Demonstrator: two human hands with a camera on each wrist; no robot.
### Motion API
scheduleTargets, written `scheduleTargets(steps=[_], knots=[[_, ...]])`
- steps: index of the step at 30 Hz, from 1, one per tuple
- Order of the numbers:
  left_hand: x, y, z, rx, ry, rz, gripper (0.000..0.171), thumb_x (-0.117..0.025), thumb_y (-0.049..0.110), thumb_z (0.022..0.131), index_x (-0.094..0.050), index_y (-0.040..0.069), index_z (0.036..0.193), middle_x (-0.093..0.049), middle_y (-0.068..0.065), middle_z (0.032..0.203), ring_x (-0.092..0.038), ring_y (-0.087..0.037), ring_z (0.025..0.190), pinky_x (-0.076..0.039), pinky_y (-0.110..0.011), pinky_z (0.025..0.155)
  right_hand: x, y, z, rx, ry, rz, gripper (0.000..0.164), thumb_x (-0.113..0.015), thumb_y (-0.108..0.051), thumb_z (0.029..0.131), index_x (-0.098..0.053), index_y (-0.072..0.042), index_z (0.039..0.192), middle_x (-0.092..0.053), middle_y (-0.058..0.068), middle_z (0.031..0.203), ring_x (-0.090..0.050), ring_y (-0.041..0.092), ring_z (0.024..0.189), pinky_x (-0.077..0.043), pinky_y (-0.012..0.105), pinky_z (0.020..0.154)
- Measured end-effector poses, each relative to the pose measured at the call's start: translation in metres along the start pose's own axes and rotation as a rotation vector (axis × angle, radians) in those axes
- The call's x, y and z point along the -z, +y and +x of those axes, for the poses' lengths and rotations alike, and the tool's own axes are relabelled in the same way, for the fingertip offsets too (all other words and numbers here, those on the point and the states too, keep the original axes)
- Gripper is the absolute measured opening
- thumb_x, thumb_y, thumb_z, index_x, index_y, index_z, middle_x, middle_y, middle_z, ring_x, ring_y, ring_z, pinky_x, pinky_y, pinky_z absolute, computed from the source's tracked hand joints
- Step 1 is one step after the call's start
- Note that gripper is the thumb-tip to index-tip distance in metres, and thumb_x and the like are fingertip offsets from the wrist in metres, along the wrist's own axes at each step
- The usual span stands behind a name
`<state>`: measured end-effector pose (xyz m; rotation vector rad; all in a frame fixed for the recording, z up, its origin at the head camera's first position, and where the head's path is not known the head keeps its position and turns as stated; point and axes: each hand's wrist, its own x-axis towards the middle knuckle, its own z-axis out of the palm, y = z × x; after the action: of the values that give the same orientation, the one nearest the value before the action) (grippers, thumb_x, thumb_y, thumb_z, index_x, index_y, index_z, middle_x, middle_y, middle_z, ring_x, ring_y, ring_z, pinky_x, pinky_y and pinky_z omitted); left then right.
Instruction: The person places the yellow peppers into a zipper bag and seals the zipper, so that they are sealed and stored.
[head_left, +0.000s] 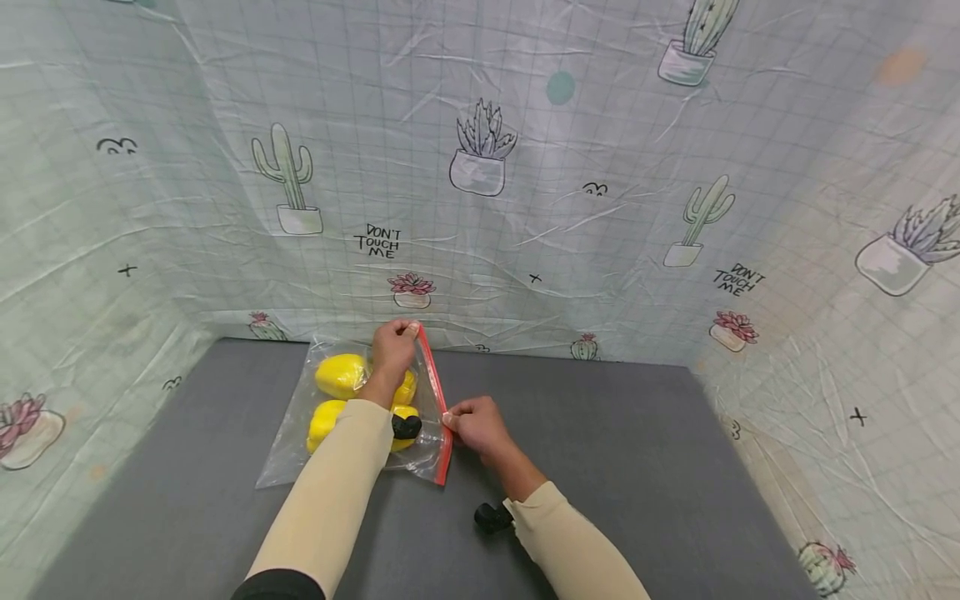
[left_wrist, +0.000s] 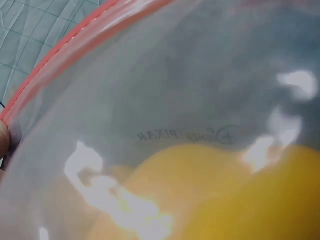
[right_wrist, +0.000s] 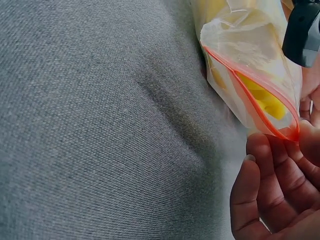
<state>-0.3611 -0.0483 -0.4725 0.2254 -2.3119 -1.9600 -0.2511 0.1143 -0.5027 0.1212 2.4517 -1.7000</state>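
Observation:
A clear zip bag (head_left: pixel 288 454) with a red zip edge (head_left: pixel 432 367) lies on the grey table, its mouth toward the right. Inside are several smooth, rounded yellow things (head_left: pixel 341 377); glare and the left arm hide part of them, so their kind is unclear. My left hand (head_left: pixel 393 346) pinches the far end of the red edge. Farther along that edge, my right hand (head_left: pixel 478 423) pinches it between thumb and fingers. In the right wrist view, the mouth gapes on one side of the right hand (right_wrist: pixel 280 187), with yellow showing through.
The grey tabletop (head_left: pixel 600 450) extends to the right of the bag and in front of it. A pale cloth with printed cacti (head_left: pixel 480 150) hangs behind the table and at both sides. Black wrist cameras (head_left: pixel 491 518) sit at both wrists.

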Motion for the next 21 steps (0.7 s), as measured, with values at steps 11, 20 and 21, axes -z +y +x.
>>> scheduleTargets(steps=[11, 20, 21], knots=[[0.000, -0.002, 0.002, 0.017, -0.039, 0.004, 0.035, -0.050, 0.026, 0.111, -0.068, 0.002, 0.129, -0.063, -0.019, 0.127, -0.053, -0.026, 0.101, -0.046, -0.038, 0.088, 0.003, 0.003, -0.009, 0.018, -0.043, -0.024, 0.016, -0.071, -0.005, 0.094, -0.079, 0.006, 0.088, -0.068, 0.003, 0.075, -0.061, 0.014, 0.064, -0.056, 0.031, 0.061], [0.001, 0.001, 0.000, 0.007, -0.020, 0.020, 0.035, -0.053, 0.027, 0.110, -0.069, 0.003, 0.129, -0.064, -0.020, 0.130, -0.054, -0.028, 0.103, -0.046, -0.042, 0.090, 0.004, 0.005, -0.017, 0.058, -0.074, -0.052, 0.017, -0.071, -0.005, 0.094, -0.077, 0.007, 0.084, -0.064, 0.000, 0.067, -0.056, 0.012, 0.060, -0.047, 0.024, 0.055], [0.001, 0.001, -0.001, 0.006, -0.020, 0.025, 0.035, -0.053, 0.027, 0.110, -0.070, 0.003, 0.129, -0.065, -0.019, 0.130, -0.055, -0.028, 0.104, -0.047, -0.042, 0.091, 0.004, 0.005, -0.018, 0.056, -0.082, -0.052, 0.017, -0.070, -0.004, 0.094, -0.077, 0.008, 0.084, -0.064, 0.000, 0.066, -0.056, 0.011, 0.059, -0.047, 0.024, 0.055]])
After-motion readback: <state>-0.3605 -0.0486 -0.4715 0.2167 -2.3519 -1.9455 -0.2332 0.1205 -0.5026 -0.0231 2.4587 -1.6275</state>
